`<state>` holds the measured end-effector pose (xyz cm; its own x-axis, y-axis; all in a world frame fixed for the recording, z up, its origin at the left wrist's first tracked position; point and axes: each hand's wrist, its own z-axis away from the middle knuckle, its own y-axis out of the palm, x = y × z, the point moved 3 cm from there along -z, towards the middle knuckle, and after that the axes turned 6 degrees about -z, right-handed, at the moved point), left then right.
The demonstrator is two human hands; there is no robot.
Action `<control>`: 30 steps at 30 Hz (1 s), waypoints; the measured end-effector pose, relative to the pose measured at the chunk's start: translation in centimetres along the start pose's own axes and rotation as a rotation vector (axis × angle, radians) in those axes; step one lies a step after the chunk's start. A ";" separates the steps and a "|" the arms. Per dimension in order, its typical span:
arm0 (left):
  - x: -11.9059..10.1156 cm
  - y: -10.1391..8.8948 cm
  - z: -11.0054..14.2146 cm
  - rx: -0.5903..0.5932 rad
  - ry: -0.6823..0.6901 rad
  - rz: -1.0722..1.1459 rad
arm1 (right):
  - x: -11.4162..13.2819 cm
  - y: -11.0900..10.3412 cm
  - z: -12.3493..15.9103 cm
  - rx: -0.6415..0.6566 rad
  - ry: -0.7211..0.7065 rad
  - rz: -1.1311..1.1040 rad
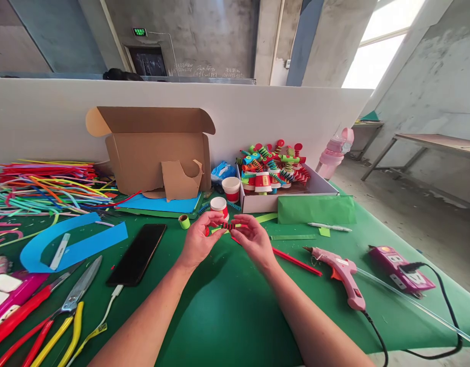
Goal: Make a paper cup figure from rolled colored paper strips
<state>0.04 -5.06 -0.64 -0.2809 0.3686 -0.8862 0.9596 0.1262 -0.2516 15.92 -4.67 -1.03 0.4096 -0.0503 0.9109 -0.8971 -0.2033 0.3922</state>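
My left hand and my right hand meet over the middle of the green table. Between their fingertips is a small red-and-dark folded paper spring, one end pinched on each side. Right behind my fingers stands a red paper cup with a white rim. A small red round piece shows by my left fingers, partly hidden. Left of that hand is a green paper roll. Under and beyond my right hand lie thin red strips.
A box of cup figures stands at the back, beside a cardboard box. Pipe cleaners, scissors and a phone lie left. A pink glue gun, its cord and a power strip lie right.
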 end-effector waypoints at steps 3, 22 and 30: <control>-0.4 -0.2 0.0 0.017 0.045 -0.031 | 0.0 -0.2 -0.1 0.006 0.161 -0.176; -0.8 0.2 0.3 0.043 0.049 0.060 | -0.6 -0.9 -0.5 -0.018 0.223 -0.274; -0.1 -0.3 -0.2 0.007 -0.112 0.294 | -1.4 -2.0 -1.2 -0.145 0.326 -0.523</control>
<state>-0.21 -4.94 -0.42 0.0118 0.2844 -0.9586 0.9996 0.0226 0.0190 16.95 -3.05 -2.99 0.7489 0.3248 0.5776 -0.6148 0.0153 0.7885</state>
